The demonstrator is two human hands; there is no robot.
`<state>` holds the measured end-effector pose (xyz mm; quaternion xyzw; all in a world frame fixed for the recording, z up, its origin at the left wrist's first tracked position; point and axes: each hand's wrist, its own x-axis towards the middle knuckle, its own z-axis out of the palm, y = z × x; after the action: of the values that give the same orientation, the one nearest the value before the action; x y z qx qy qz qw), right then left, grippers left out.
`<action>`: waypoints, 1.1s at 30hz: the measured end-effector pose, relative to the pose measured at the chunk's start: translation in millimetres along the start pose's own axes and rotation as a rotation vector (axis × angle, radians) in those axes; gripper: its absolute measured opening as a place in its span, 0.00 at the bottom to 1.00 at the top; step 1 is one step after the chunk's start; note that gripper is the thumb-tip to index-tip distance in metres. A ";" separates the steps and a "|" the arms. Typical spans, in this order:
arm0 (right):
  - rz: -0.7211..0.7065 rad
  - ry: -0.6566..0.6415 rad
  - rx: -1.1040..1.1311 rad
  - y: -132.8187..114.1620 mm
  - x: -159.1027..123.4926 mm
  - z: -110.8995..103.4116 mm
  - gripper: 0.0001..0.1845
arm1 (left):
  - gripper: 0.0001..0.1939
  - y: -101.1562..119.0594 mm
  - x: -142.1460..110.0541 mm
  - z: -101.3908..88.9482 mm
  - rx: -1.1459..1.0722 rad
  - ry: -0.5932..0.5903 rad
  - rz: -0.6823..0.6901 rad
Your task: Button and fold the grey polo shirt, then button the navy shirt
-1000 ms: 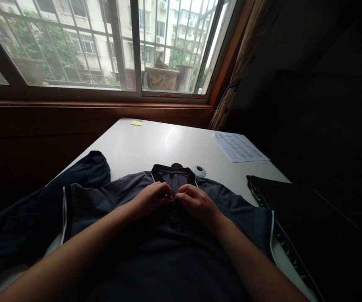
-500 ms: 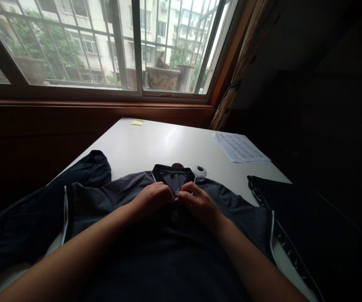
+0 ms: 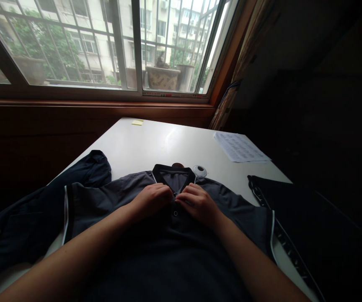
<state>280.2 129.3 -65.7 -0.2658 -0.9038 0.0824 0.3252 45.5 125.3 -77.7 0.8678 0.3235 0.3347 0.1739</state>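
A dark grey polo shirt [image 3: 168, 247] with a black collar and white piping lies spread face up, its collar pointing away from me. My left hand [image 3: 156, 196] pinches the left side of the neck opening just below the collar. Opposite it, my right hand [image 3: 198, 203] has its fingers closed on the right side of the same opening. The fingertips of both hands nearly meet at the placket. One round button [image 3: 175, 213] shows just under them. What exactly lies between the fingertips is hidden.
The shirt rests on a white table [image 3: 156, 140]. Dark folded clothing [image 3: 83, 172] lies to the left, and a black garment [image 3: 294, 205] to the right. Past the collar sit a round white object [image 3: 200, 170] and a brown one [image 3: 177, 165]. Printed sheets [image 3: 240, 147] and a yellow note [image 3: 137, 122] lie farther back.
The fingers of my right hand have shifted slightly and curled closer together at the placket. My left hand has barely moved, and the shirt lies as before.
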 end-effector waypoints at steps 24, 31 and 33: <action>0.147 -0.014 0.222 6.2 -4.4 5.5 0.06 | 0.07 0.2 -1.7 0.4 0.032 -0.049 -0.043; 0.150 -0.005 0.224 4.7 -3.7 5.5 0.07 | 0.05 1.4 -1.1 -0.1 0.037 -0.039 -0.046; 0.151 -0.006 0.222 4.9 -3.8 5.5 0.07 | 0.05 2.4 -0.6 -0.7 0.032 -0.041 -0.047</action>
<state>281.3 131.5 -73.7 -0.2950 -0.8676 0.2069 0.3427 45.7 123.2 -76.2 0.8693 0.3457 0.3072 0.1744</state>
